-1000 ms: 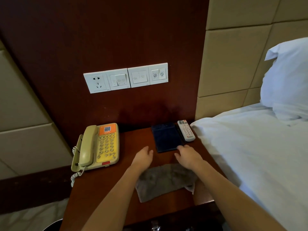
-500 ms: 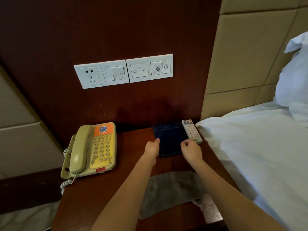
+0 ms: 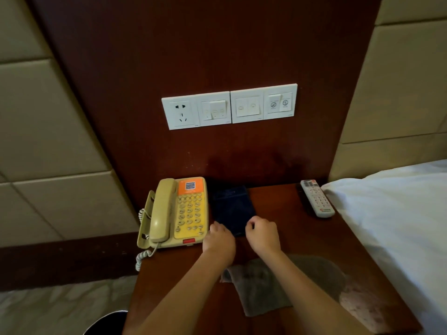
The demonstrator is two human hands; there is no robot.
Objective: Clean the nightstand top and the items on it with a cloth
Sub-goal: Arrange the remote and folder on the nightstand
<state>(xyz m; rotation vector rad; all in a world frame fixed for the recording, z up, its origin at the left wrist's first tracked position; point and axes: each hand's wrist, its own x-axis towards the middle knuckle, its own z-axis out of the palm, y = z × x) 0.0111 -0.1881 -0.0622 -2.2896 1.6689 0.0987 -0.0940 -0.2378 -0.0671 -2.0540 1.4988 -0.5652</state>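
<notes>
Both your left hand (image 3: 219,240) and right hand (image 3: 262,234) pinch the dark folder's (image 3: 232,209) near edge, apparently. Cloth (image 3: 263,286) lies loose at 6 o'clock; nightstand (image 3: 290,213) wiping not yet begun.

Landmark: beige corded telephone (image 3: 176,211) on dark wooden desk (image 3: 302,238).
Dark blue flat folder (image 3: 232,209): just right of telephone.
Left hand (image 3: 219,239), right hand (image 3: 263,234): at folder's near edge.
Grey cloth (image 3: 263,284): nearer than telephone.

dark folder (image 3: 233,209) slid beside telephone (image 3: 180,211), away from remote (image 3: 316,198)
</notes>
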